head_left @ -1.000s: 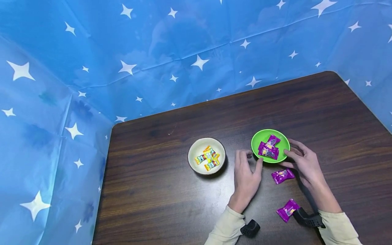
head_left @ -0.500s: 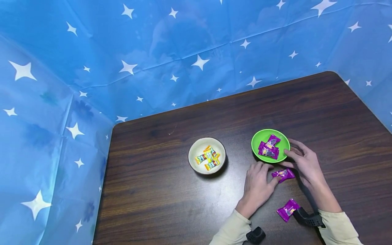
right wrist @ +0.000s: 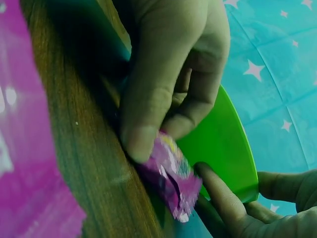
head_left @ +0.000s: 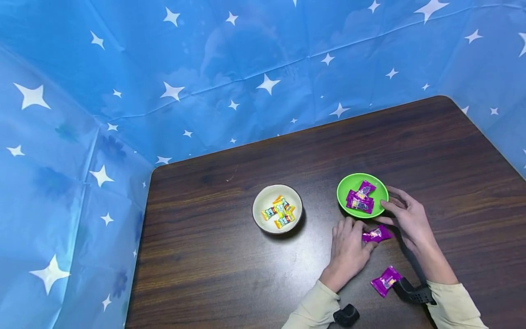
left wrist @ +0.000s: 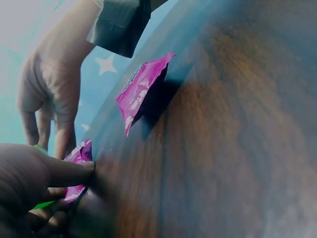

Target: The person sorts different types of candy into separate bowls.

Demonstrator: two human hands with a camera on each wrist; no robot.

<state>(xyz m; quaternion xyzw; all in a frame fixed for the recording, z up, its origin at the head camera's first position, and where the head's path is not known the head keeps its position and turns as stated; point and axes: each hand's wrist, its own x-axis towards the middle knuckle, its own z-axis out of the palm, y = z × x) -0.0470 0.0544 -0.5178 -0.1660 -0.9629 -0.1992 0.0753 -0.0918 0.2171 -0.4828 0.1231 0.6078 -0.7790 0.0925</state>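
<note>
My left hand (head_left: 348, 249) pinches a purple-wrapped candy (head_left: 378, 234) by its left end, just in front of the green bowl. In the right wrist view the thumb and fingers close on that same candy (right wrist: 171, 173). With fingers and thumb at the right rim, my right hand (head_left: 408, 219) holds the green bowl (head_left: 343, 189). Several purple candies (head_left: 360, 201) lie inside it. Another purple candy (head_left: 386, 281) rests on the table beside my right wrist, and shows as a purple wrapper (left wrist: 143, 91) in the left wrist view.
A white bowl (head_left: 260, 205) with a dark rim stands left of the hands, holding several yellow-orange candies (head_left: 280, 212). The dark wooden table (head_left: 197, 256) reaches back to a blue curtain (head_left: 230, 55) with white stars. Each wrist wears a black strap (head_left: 346, 315).
My left hand has left the green bowl's left side, come down toward me and to the right, and taken hold of the nearer purple candy. My right hand stays at the bowl.
</note>
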